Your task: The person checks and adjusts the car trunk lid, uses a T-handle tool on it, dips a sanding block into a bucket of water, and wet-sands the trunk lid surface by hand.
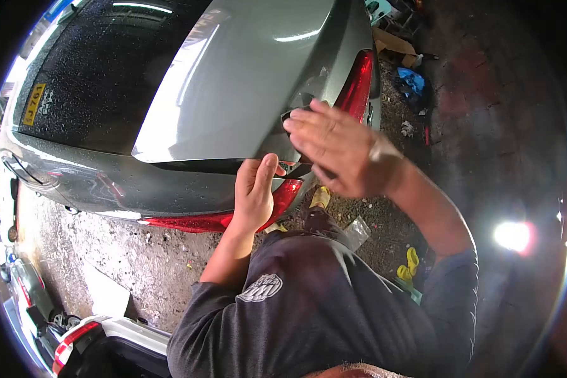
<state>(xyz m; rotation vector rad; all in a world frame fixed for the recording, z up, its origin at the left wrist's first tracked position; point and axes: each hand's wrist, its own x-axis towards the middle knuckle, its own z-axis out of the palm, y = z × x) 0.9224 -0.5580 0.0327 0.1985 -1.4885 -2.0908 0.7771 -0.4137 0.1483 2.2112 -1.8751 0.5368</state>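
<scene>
My right hand is slightly blurred, its fingers stretched out flat over the rear corner of a grey car's trunk lid. I see nothing held in it, though its palm side is turned away. Below and to the left, my left hand is closed at the lid's lower edge, thumb up and fingers curled; what they grip is hidden. Just beside the left hand lies the lower red tail light. Another red tail light sits on the lid beyond my right hand.
The dark rear window carries a yellow sticker and water drops. At the back right are a cardboard box and a blue plastic bag. Yellow gloves or rags lie right of my body. A white car stands at lower left.
</scene>
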